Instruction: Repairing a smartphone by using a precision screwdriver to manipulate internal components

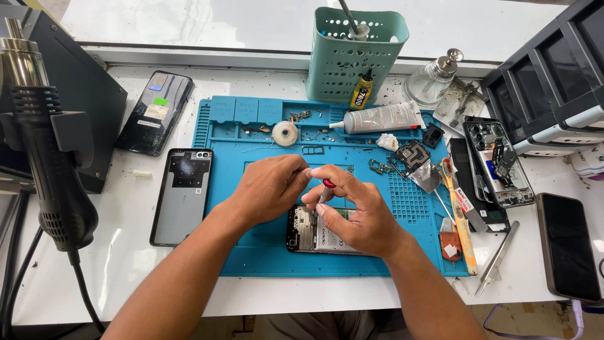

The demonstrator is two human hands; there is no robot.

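An opened phone (pixel 308 234) with its back removed lies on the blue repair mat (pixel 264 252); my hands cover much of it. My right hand (pixel 355 214) grips a small screwdriver with a red top (pixel 327 186), its tip pointing down at the phone. Just left of it, my left hand (pixel 267 189) has its fingertips pinched close to the screwdriver's top; whether it holds a tiny part I cannot tell.
A phone back cover (pixel 182 195) and a dark phone (pixel 154 113) lie left of the mat. A hot-air gun (pixel 44 145) hangs at far left. A teal basket (pixel 355 53), glue tube (pixel 384 118), tape roll (pixel 285 133), toothbrush (pixel 459 214), tweezers (pixel 497 258), another opened phone (pixel 500 164) and a dark phone (pixel 566 245) are around.
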